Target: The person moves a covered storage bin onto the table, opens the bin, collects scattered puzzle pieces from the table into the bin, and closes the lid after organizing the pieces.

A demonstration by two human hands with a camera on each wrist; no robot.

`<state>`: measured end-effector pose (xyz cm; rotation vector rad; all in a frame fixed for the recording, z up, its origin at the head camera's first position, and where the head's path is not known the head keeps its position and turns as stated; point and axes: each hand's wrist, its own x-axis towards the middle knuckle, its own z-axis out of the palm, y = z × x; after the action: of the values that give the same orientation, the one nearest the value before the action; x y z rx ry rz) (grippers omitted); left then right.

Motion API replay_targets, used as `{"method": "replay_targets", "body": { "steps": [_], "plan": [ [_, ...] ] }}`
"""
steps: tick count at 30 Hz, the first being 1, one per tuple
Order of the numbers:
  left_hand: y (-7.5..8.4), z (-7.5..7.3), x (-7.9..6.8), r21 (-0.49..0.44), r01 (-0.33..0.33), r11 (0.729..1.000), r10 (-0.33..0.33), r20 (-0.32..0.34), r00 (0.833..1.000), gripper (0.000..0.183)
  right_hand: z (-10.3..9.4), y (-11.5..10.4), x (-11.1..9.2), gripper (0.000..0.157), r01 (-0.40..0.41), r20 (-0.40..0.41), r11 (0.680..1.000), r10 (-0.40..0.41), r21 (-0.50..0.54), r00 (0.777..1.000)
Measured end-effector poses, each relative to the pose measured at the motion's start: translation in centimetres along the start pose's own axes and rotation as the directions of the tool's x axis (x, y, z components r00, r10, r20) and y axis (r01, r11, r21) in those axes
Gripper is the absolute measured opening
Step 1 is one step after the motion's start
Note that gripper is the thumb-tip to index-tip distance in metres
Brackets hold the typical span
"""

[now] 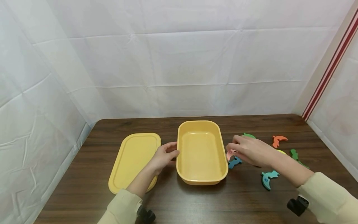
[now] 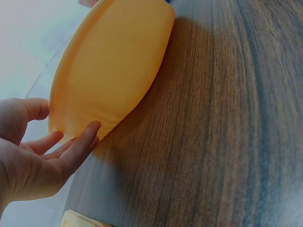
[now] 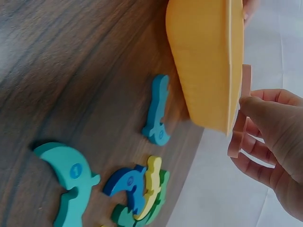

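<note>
Pinched in the right hand point(image 1: 253, 151): a pink toy point(image 1: 230, 154), just beside the right rim of the yellow tub point(image 1: 202, 155); hard to tell whether touching it. At the tub's left wall, the left hand point(image 1: 163, 158), with fingertips resting on it, thumb apart. Left of the tub, a yellow lid point(image 1: 137, 155). Near the tub's right side, a blue toy point(image 1: 234, 162); farther right, a teal toy point(image 1: 268, 179), an orange toy point(image 1: 277, 141) and a green toy point(image 1: 294, 154).
</note>
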<state>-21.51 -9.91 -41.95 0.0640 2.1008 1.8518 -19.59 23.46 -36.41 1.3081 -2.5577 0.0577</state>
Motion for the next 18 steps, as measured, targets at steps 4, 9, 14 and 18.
{"method": "replay_targets", "body": {
  "steps": [4, 9, 14, 18],
  "plan": [
    [-0.1, 0.0, 0.1, 0.003, 0.000, 1.000, 0.000, -0.001, 1.000, 0.045, -0.1, -0.2, 0.9, 0.024, 0.046, -0.006, 0.999, -0.046, -0.017, 0.999],
    [-0.1, 0.0, 0.1, 0.002, 0.006, 1.000, -0.006, 0.000, 1.000, 0.046, -0.1, -0.6, 1.8, 0.019, 0.064, -0.012, 0.998, -0.065, -0.010, 0.998],
    [0.0, 0.0, 0.1, -0.004, 0.008, 1.000, -0.008, 0.007, 1.000, 0.048, -0.1, -1.1, 2.6, 0.012, 0.030, 0.029, 0.999, -0.031, 0.040, 0.999],
    [-0.1, 0.0, 0.1, -0.003, 0.008, 1.000, -0.008, 0.007, 1.000, 0.047, -0.1, -1.5, 3.2, 0.011, 0.020, 0.046, 0.998, -0.023, 0.067, 0.999]
  ]
}}
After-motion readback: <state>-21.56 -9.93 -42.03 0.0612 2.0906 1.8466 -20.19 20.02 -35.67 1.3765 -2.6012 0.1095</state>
